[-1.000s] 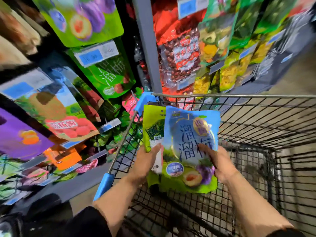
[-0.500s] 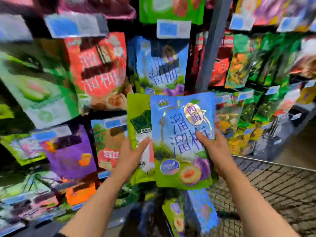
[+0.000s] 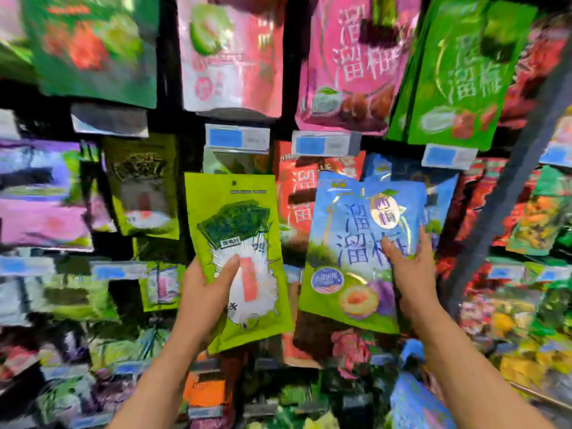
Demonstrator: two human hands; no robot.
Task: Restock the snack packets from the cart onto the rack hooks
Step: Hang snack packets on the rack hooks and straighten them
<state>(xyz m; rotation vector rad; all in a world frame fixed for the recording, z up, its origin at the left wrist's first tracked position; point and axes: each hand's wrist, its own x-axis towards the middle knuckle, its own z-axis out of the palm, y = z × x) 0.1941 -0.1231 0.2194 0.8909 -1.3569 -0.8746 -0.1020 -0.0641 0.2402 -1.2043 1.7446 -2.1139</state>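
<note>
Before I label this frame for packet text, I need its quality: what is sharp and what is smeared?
Head view: the green packet in the left hand and the blue packet in the right hand are fairly sharp; the hanging packets around them, mostly toward the edges, smear into motion blur and blocky artefacts, their print largely unreadable.

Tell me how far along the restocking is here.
Done: packets lifted up to the rack. In hand: left hand grips the green seaweed packet; right hand grips the blue plum packet. Left: neither hangs on a hook yet.
</note>
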